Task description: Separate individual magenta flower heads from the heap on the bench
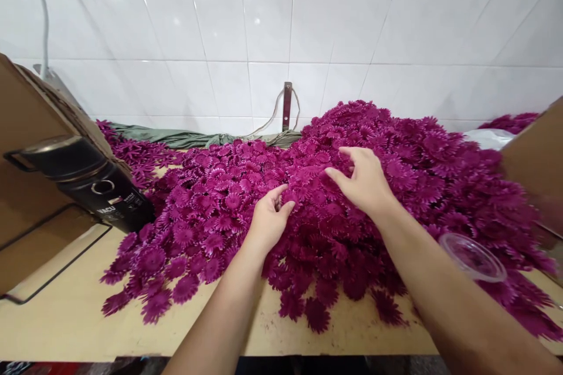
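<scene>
A large heap of magenta artificial flower heads [229, 205] spreads over the table, with toothed petals and no stems visible. My left hand [270, 217] is over the middle of the heap, its thumb and forefinger apart and nothing visible between them. Higher up and to the right, my right hand [363, 179] reaches over the taller part of the pile. Its thumb and forefinger are also spread, with no flower seen in them. The other fingers of both hands are partly hidden. Whether the fingertips touch the petals, I cannot tell.
A black vacuum flask [97, 184] leans at the left beside a cardboard box [35, 111]. A clear plastic tub [472, 256] lies among flowers near my right forearm. Another cardboard piece [534, 164] stands at the right. Green cloth [176, 136] runs along the tiled wall [268, 17].
</scene>
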`<state>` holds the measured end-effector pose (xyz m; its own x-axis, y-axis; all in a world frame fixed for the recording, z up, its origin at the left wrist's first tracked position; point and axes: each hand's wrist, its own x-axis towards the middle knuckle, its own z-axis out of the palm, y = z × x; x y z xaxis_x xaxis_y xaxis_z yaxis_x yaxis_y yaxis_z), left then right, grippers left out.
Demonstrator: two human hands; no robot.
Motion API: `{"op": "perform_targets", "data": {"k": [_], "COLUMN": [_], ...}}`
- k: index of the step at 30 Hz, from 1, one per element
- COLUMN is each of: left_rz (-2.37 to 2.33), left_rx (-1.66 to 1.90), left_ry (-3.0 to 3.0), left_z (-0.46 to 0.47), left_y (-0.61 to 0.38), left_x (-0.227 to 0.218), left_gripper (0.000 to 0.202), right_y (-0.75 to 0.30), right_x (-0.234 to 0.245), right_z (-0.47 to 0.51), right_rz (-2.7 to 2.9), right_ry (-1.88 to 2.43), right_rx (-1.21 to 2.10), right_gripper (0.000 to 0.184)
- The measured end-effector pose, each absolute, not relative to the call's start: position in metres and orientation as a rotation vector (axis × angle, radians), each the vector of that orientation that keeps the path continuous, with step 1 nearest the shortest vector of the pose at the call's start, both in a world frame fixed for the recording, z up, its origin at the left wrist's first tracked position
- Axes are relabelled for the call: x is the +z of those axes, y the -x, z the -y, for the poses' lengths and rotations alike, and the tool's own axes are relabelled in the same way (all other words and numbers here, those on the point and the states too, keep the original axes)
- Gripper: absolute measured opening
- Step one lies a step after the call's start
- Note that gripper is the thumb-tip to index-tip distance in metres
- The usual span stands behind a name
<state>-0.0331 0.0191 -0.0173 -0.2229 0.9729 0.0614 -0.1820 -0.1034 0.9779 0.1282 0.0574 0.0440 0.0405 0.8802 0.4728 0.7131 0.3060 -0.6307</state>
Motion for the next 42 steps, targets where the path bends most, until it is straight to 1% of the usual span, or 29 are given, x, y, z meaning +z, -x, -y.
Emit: {"op": "perform_targets", "data": {"k": [1, 3, 5, 9, 11, 13, 15, 17, 20, 21, 23, 26, 29, 32, 34, 36, 38, 40, 42], "left_rz": [-1.171, -1.161, -1.179, -1.249, -1.283, -1.284, -1.224, -1.132, -1.066, -1.074, -1.114, -1.132, -1.068, -1.015, -0.993, -0.971, -0.951, -0.94, -0.939], "left_rx": [1.494, 1.444, 1.427, 1.477, 1.507, 1.503, 1.465, 1.442, 1.468, 1.47, 1.476, 1.485, 1.473, 1.461, 1.474, 1.496, 1.502, 1.513, 1.551], "left_ry": [-1.017, -1.033, -1.06, -1.13, -1.146, -1.148, -1.152, -1.157, -1.152, -1.155, -1.161, -1.13, -1.083, -1.036, -0.994, -0.973, -0.985, -1.017, -1.052], "left_z": [-0.019, -0.017, -0.015, -0.014, -0.014, -0.014, -0.013, -0.01, -0.007, -0.006, -0.006, -0.006, -0.006, -0.005, -0.004, -0.002, 0.001, 0.004, 0.007], "left_y": [0.032, 0.032, 0.033, 0.035, 0.035, 0.034, 0.033, 0.033, 0.034, 0.035, 0.035, 0.033, 0.03, 0.029, 0.029, 0.029, 0.029, 0.03, 0.033], "left_x": [-0.017, -0.015, -0.014, -0.014, -0.015, -0.015, -0.014, -0.013, -0.011, -0.011, -0.012, -0.012, -0.011, -0.01, -0.009, -0.007, -0.005, -0.003, -0.003], "left_gripper": [0.028, 0.014, 0.002, 0.017, 0.026, 0.029, 0.021, 0.002, 0.025, 0.029, 0.029, 0.019, 0.017, 0.028, 0.036, 0.04, 0.041, 0.041, 0.039], "right_y": [-0.122, -0.108, -0.097, -0.086, -0.086, -0.087, -0.09, -0.092, -0.093, -0.093, -0.092, -0.091, -0.094, -0.097, -0.096, -0.093, -0.09, -0.091, -0.098], "right_x": [0.041, 0.032, 0.02, 0.006, 0.006, 0.009, 0.011, 0.011, 0.009, 0.008, 0.008, 0.011, 0.014, 0.014, 0.012, 0.009, 0.009, 0.013, 0.02], "right_z": [-0.049, -0.033, -0.023, -0.022, -0.024, -0.026, -0.027, -0.028, -0.029, -0.03, -0.03, -0.029, -0.029, -0.029, -0.027, -0.025, -0.026, -0.031, -0.041], "right_rz": [1.775, 1.884, 1.909, 1.834, 1.82, 1.799, 1.734, 1.664, 1.652, 1.668, 1.68, 1.655, 1.616, 1.539, 1.514, 1.516, 1.529, 1.53, 1.47], "right_ry": [1.41, 1.321, 1.247, 1.202, 1.184, 1.13, 1.074, 1.076, 1.139, 1.143, 1.144, 1.133, 1.062, 0.976, 0.959, 0.955, 0.946, 1.023, 1.208], "right_rx": [0.327, 0.64, 0.854, 0.965, 1.021, 1.089, 1.187, 1.227, 1.171, 1.159, 1.138, 1.145, 1.318, 1.574, 1.675, 1.686, 1.621, 1.432, 1.13], "right_gripper": [0.037, 0.032, 0.028, 0.021, 0.016, 0.011, 0.011, 0.015, 0.019, 0.019, 0.022, 0.028, 0.033, 0.037, 0.037, 0.034, 0.03, 0.02, 0.011]}}
